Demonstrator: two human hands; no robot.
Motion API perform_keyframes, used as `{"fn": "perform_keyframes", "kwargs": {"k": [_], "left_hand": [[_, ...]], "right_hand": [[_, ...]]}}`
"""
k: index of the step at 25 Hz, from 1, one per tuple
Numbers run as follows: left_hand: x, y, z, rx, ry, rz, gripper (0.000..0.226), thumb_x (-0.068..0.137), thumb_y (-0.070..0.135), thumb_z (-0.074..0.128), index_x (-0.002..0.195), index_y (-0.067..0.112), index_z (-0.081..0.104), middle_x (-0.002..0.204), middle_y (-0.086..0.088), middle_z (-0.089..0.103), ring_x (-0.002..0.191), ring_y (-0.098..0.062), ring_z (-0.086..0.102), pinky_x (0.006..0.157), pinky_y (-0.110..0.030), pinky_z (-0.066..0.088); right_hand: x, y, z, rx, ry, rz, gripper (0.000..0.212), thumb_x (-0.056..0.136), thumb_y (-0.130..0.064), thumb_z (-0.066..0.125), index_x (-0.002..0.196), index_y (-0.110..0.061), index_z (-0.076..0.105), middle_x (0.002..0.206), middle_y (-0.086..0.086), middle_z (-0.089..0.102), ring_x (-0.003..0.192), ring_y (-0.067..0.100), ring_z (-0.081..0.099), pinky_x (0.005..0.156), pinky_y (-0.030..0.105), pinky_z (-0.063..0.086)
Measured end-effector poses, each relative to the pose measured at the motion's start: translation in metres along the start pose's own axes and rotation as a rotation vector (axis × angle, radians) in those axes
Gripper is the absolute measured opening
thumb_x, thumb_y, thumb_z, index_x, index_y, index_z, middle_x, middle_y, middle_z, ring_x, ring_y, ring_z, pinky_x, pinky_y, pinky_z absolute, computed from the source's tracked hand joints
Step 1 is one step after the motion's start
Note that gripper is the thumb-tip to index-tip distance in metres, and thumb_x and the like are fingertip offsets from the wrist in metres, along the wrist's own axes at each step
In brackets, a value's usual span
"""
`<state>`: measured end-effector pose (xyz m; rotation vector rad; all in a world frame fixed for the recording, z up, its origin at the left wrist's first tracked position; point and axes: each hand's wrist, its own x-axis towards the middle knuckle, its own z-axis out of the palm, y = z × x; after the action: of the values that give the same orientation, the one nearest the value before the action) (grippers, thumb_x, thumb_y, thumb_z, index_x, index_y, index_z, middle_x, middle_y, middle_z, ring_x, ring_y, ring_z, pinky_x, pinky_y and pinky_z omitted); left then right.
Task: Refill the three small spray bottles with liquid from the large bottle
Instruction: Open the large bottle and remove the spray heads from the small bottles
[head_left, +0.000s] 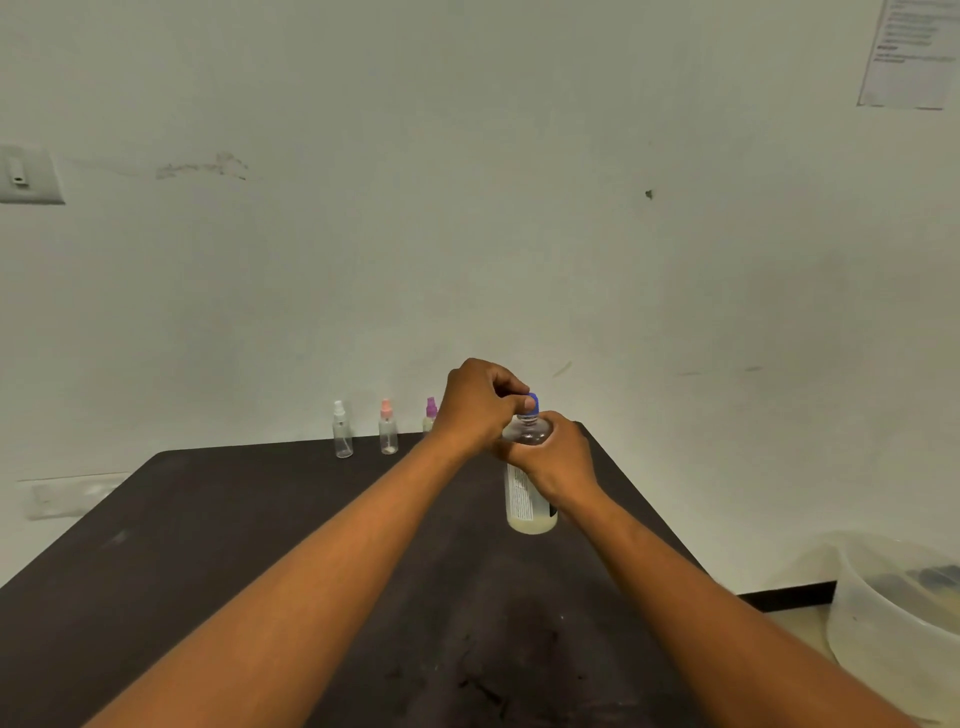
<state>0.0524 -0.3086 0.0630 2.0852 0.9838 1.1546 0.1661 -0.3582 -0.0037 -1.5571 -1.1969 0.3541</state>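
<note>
- A plain, bare indoor room, more a utility or work room than a furnished living space; its exact kind cannot be told.
- The dark table (218, 545) stands pushed against a scuffed, off-white painted wall (467, 208).
- Up and left of the table, a switch plate (26, 174) sits on that wall.
- Up and right of the table, a printed notice (909, 52) is stuck there, its text unreadable.
- Beside the table's right edge, lower down, stands a translucent plastic bucket (872, 623).
</note>
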Motion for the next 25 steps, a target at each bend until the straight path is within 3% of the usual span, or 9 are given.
{"fn": "perform_keyframes", "kwargs": {"k": [2, 6, 10, 15, 25], "left_hand": [[0.003, -0.001, -0.006, -0.039, -0.05, 0.004, 0.021, 0.084, 0.007, 0.082, 0.104, 0.009, 0.08, 0.101, -0.003, 0.078, 0.092, -0.011, 0.073, 0.087, -0.024, 0.06], [0.006, 0.003, -0.004, 0.027, -0.15, 0.071, 0.025, 0.088, 0.003, 0.076, 0.11, 0.014, 0.079, 0.106, -0.003, 0.076, 0.095, -0.012, 0.071, 0.087, -0.02, 0.056], [0.011, 0.003, 0.01, 0.148, -0.116, 0.092, 0.014, 0.087, 0.017, 0.079, 0.1, 0.012, 0.08, 0.1, -0.003, 0.077, 0.088, -0.012, 0.069, 0.081, -0.02, 0.054], [0.026, 0.007, 0.022, 0.256, -0.111, 0.094, 0.021, 0.084, 0.031, 0.082, 0.092, 0.012, 0.079, 0.088, -0.001, 0.074, 0.08, -0.013, 0.067, 0.073, -0.023, 0.054], [0.047, 0.023, 0.005, 0.022, -0.067, 0.08, 0.014, 0.084, 0.018, 0.083, 0.096, 0.012, 0.08, 0.086, 0.001, 0.077, 0.08, -0.01, 0.072, 0.071, -0.02, 0.056]], "right_hand": [[0.0, -0.001, -0.001, -0.001, -0.001, -0.001, 0.043, 0.075, -0.039, 0.087, 0.105, -0.023, 0.061, 0.088, -0.013, 0.065, 0.079, 0.006, 0.065, 0.064, 0.016, 0.045], [0.002, 0.001, -0.002, -0.009, 0.009, -0.017, 0.041, 0.075, -0.036, 0.087, 0.105, -0.021, 0.063, 0.087, -0.013, 0.065, 0.076, 0.002, 0.064, 0.062, 0.012, 0.043], [0.003, 0.007, -0.002, -0.012, 0.039, -0.02, 0.045, 0.071, -0.035, 0.088, 0.106, -0.021, 0.065, 0.089, -0.012, 0.069, 0.077, 0.002, 0.067, 0.061, 0.012, 0.044], [0.008, 0.018, -0.007, -0.027, 0.064, -0.004, 0.049, 0.07, -0.044, 0.089, 0.105, -0.025, 0.063, 0.091, -0.016, 0.067, 0.08, 0.004, 0.067, 0.064, 0.012, 0.045], [0.011, 0.018, -0.023, -0.108, 0.076, 0.036, 0.054, 0.077, -0.05, 0.084, 0.112, -0.029, 0.049, 0.106, -0.009, 0.056, 0.085, 0.012, 0.058, 0.06, 0.009, 0.037]]}}
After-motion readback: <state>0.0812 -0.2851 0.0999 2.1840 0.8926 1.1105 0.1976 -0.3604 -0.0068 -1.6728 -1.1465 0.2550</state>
